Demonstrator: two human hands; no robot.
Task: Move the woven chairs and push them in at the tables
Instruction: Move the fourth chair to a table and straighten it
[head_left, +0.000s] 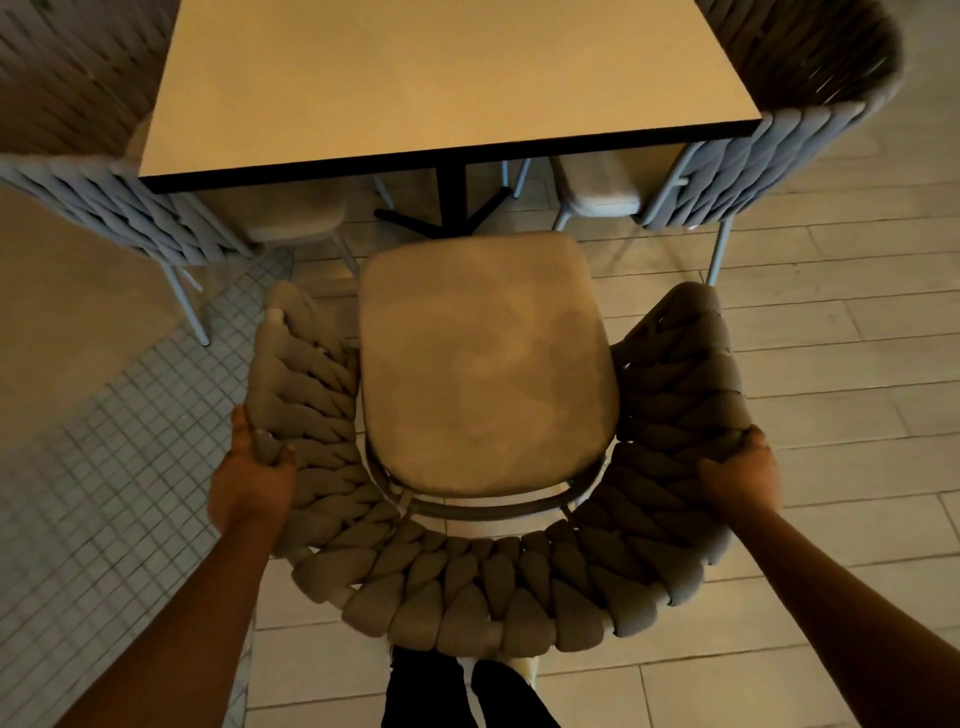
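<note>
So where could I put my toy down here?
The table top is bare. The seat cushion of the held chair is free too. Beside the table it's crowded: a chair at each side.

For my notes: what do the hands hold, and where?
Both hands, left and right, grip the chair by its woven backrest, one on each side.

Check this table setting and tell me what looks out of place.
The near woven chair stands short of the table, its seat fully exposed, while the side chairs sit tucked under. Both hands grip its woven arms.
</note>
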